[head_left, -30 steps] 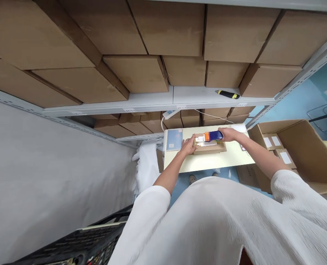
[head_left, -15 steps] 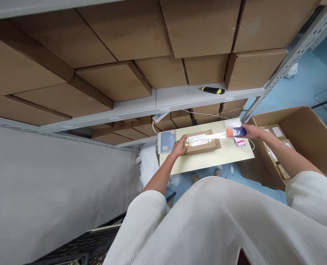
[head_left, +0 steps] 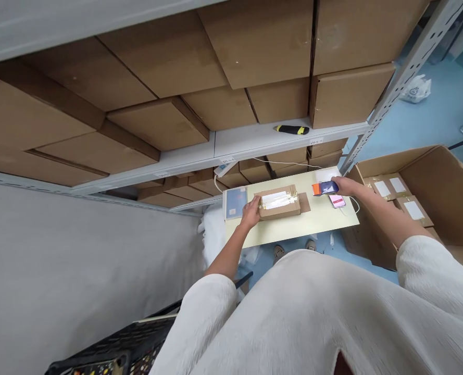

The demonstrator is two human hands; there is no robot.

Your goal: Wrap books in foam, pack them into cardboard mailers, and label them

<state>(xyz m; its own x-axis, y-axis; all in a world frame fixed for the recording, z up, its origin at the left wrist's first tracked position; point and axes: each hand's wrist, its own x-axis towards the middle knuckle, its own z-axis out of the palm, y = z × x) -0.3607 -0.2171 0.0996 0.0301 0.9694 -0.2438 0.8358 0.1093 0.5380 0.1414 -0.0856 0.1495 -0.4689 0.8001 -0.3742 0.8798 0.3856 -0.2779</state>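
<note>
On the pale yellow table lies a small cardboard box point(head_left: 278, 212) with a white label point(head_left: 274, 200) and shiny clear tape across its top. My left hand point(head_left: 250, 212) grips the left end of this box, fingers around the edge. My right hand point(head_left: 342, 185) is closed round a blue and orange tape dispenser point(head_left: 325, 188), held to the right of the box and apart from it. A phone with a pink screen point(head_left: 337, 201) rests below the dispenser. A brown cardboard flap point(head_left: 304, 203) juts out at the box's right end.
Shelves of large cardboard boxes point(head_left: 270, 47) rise over the table point(head_left: 313, 224). A yellow and black utility knife point(head_left: 292, 129) lies on the shelf edge. To the right stands a big open carton point(head_left: 438, 192) with labelled boxes inside. A blue folder-like item point(head_left: 236, 203) is left on the table.
The tape strip stretched between box and dispenser is gone; its end now lies on the box. My right hand has moved slightly left with the dispenser. My left hand stays on the box.
</note>
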